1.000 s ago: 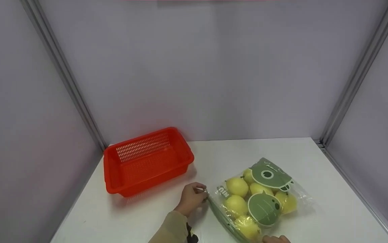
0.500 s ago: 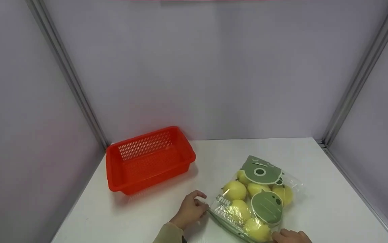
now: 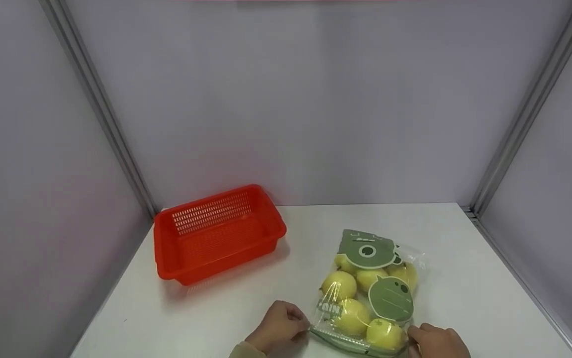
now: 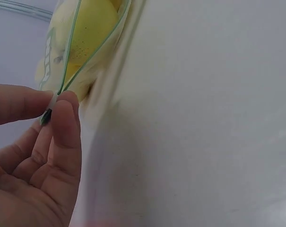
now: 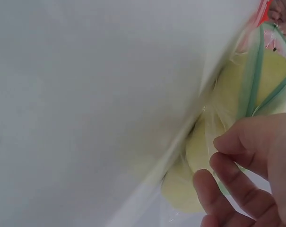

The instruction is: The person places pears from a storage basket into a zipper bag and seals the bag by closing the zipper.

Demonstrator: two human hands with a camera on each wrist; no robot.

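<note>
A clear plastic zip bag with green cartoon print lies on the white table, its zip edge toward me. Several yellow pears fill it. At the bag's near left corner, my left hand pinches the zip end between thumb and forefinger. The left wrist view shows two green zip strips spreading apart from that pinch, so the mouth gapes. My right hand holds the near right corner between thumb and forefinger. In the right wrist view, the green strips also stand apart.
A red plastic basket with slotted sides stands at the back left of the white table, with nothing visible inside. Grey-white panels enclose the back and both sides.
The bag has swung round and slid left and toward me, so its zip edge now runs nearly crosswise. Both hands moved with its corners; the left came nearer, the right shifted right.
</note>
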